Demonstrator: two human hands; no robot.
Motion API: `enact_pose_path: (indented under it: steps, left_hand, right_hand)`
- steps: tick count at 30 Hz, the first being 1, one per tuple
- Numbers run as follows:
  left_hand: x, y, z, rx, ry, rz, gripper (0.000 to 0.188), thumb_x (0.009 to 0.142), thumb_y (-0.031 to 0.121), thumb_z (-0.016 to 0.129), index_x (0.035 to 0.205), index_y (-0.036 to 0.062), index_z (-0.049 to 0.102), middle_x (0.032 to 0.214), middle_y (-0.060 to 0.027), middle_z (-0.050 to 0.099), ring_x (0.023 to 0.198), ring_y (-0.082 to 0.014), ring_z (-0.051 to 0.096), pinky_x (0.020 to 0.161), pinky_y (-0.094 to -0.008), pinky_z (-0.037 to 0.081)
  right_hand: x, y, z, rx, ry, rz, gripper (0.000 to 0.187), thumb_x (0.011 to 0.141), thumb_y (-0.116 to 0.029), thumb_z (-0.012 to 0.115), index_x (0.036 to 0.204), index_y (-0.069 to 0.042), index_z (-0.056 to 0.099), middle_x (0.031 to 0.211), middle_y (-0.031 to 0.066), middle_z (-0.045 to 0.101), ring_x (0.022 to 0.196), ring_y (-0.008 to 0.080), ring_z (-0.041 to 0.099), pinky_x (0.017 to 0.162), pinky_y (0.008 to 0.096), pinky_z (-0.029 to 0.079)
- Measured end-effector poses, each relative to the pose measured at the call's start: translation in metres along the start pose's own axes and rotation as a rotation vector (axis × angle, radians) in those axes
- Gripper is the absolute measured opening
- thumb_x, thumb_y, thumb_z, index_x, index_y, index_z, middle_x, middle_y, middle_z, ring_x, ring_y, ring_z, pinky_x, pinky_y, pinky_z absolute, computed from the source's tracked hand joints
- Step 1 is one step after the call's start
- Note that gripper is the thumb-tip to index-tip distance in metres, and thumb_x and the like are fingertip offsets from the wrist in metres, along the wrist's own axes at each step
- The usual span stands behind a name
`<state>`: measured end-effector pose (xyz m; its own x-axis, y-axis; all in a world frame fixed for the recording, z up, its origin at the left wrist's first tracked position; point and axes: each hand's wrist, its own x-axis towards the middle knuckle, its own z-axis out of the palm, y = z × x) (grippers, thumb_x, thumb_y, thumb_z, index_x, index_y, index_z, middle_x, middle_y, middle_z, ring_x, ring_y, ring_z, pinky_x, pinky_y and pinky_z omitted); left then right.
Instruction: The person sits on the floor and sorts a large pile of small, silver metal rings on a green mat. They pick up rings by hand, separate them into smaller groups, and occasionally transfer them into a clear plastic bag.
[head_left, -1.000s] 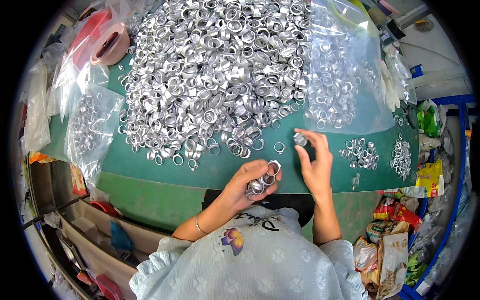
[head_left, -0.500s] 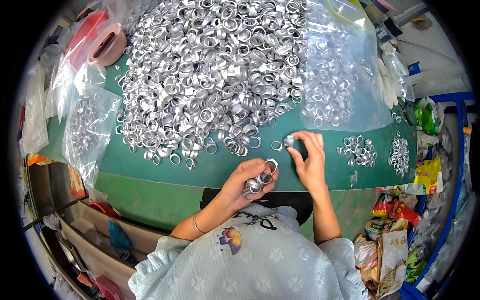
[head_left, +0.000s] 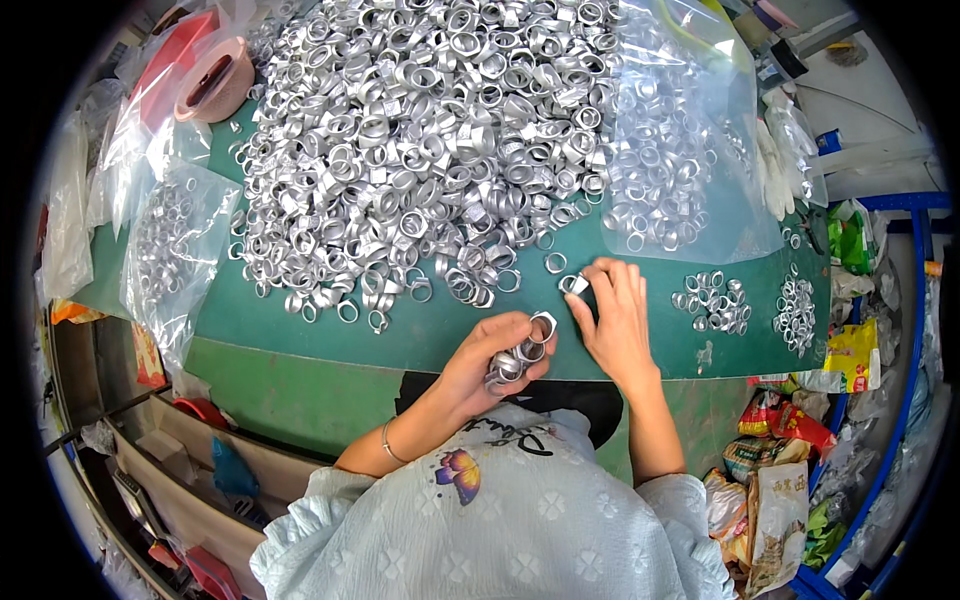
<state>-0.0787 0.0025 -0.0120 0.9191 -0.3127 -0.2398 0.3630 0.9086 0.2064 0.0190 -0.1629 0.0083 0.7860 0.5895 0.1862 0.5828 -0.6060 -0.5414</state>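
Observation:
Several silver metal rings [head_left: 508, 368] are bunched in my left hand [head_left: 482, 362], which is closed round them in front of the table edge. One of them [head_left: 542, 326] stands up at the thumb and fingertips. My right hand [head_left: 618, 318] is over the green table, its thumb and fingers curled round another silver ring [head_left: 573, 284] at their tips. Just beyond it a single loose ring [head_left: 555, 263] lies on the table. A large heap of the same rings [head_left: 420, 150] covers the middle and far part of the table.
Clear plastic bags of rings lie at the right [head_left: 660, 190] and left [head_left: 165, 240]. Two small ring piles [head_left: 715, 303] [head_left: 795, 312] sit right of my right hand. A pink bowl [head_left: 222, 85] stands far left. Packets [head_left: 780, 420] and a blue frame [head_left: 915, 380] are beside the table.
My right hand has turned slightly, and its ring has tilted and shifted a little left. The loose ring beyond it sits slightly farther away. My left hand keeps its rings, almost still.

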Motion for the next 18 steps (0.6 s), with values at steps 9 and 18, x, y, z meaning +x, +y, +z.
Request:
enact_pose_path:
  steps: [9,18]
  left_hand:
    - [-0.002,0.000,-0.001,-0.022,0.006,0.003,0.022,0.089,0.022,0.054,0.084,0.0009,0.055,0.089,-0.0128,0.053,0.064,-0.0168,0.052,0.035,-0.0173,0.033]
    - [0.002,0.000,0.001,-0.026,0.005,0.016,0.021,0.089,0.021,0.054,0.083,0.0014,0.055,0.089,-0.0122,0.053,0.064,-0.0164,0.052,0.036,-0.0172,0.033]
  right_hand:
    - [0.007,-0.015,-0.006,-0.305,0.001,-0.052,0.031,0.076,-0.018,0.066,0.098,-0.002,0.052,0.091,0.0118,0.050,0.085,0.0280,0.047,0.071,0.0380,0.035]
    - [0.005,0.000,0.009,-0.308,-0.067,-0.073,0.025,0.078,-0.013,0.062,0.097,-0.001,0.050,0.086,0.0129,0.048,0.079,0.0295,0.045,0.069,0.0382,0.033]
